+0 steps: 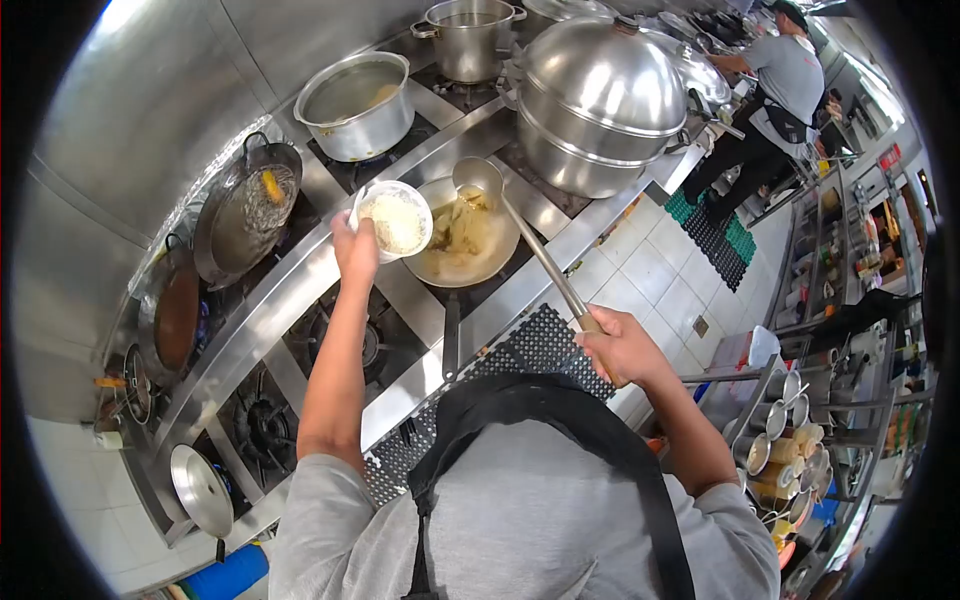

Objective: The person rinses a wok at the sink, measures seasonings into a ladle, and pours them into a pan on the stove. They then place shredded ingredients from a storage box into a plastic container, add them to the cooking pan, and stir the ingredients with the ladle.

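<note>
My left hand [357, 246] grips a small white bowl [424, 205] holding pale, grated-looking food [392, 222]. The bowl is tilted a little, above the left side of a frying pan [497, 262]. Fingers of my right hand [612, 345] wrap around the wooden end of a long-handled ladle [548, 262]. The ladle's round head hangs over the pan's far side. In the pan lies a pale, yellowish food [462, 232] with some liquid. The black pan handle [452, 325] points toward my body.
Behind the pan stand a large pot of liquid [355, 138] and a smaller pot [468, 50]. A big domed steamer [605, 120] is at right. Woks [222, 245] line the back left; a lidded pan [202, 490] sits lower left. A co-worker [785, 75] stands farther along the stove.
</note>
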Motion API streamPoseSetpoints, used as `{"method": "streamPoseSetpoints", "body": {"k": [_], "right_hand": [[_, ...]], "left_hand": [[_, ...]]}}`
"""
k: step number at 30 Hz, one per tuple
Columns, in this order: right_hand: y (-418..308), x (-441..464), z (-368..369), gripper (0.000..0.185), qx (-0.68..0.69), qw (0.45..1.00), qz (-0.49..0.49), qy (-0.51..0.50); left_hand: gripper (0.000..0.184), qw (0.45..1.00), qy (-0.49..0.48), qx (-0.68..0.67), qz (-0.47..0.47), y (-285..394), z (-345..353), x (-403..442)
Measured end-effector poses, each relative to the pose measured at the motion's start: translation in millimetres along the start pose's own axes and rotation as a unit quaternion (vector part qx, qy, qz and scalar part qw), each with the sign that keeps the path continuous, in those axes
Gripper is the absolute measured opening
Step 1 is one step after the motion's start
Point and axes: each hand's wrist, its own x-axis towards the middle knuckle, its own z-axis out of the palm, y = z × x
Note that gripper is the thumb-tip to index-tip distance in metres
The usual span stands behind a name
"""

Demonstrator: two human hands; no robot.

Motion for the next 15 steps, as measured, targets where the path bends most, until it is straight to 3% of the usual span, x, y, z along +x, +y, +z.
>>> {"method": "streamPoseSetpoints", "body": {"k": [8,12,15], "right_hand": [[6.6,-9.4,-17.2,0.051,-0.056,0.996,-0.050,0.054],[-2.4,-16.6,-19.7,0.055,-0.076,0.996,-0.002,0.056],[9.7,-11.1,-23.2,0.059,-0.121,0.990,-0.032,0.063]], "left_hand": [[0.055,0.984,0.013,0.132,0.121,49.4,39.4,-3.2],[0.057,0.961,0.008,0.197,0.191,57.5,52.0,-1.6],[0.061,0.961,0.024,0.216,0.171,58.0,60.5,3.8]]}}
